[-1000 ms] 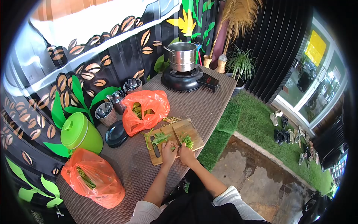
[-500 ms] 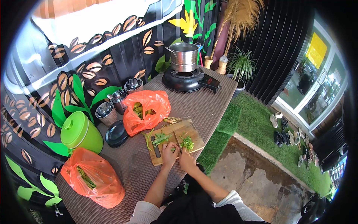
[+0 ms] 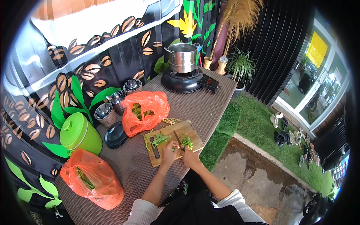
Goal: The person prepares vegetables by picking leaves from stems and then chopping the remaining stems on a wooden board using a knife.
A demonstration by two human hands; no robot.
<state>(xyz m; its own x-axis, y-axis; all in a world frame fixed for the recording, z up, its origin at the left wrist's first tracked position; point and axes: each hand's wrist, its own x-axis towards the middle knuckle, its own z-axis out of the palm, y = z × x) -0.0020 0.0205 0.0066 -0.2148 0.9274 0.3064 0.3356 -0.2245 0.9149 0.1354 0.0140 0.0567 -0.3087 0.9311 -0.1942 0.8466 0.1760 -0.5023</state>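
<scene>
A wooden cutting board (image 3: 194, 132) lies near the table's front edge. In my right hand (image 3: 191, 159) is a knife (image 3: 177, 138), its blade pointing away across the board. My left hand (image 3: 170, 151) is closed beside the blade, with a little green showing at its fingers; most of what it pinches is hidden. Chopped greens (image 3: 187, 142) lie in a small heap just right of the knife. Uncut leafy stems (image 3: 160, 140) rest on the board's left part, by its handle slot.
Behind the board sits an orange plastic bag (image 3: 157, 103) of greens; another orange bag (image 3: 99, 187) stands at left. Nearby are black plates (image 3: 116, 135), cutlery cups (image 3: 105, 113) and a green lidded bucket (image 3: 84, 137). A metal pot (image 3: 182, 59) stands on a black stove (image 3: 180, 82).
My right hand has shifted slightly forward and right with the knife, and more of the blade shows. My left hand stays nearly in place. The view has moved a little.
</scene>
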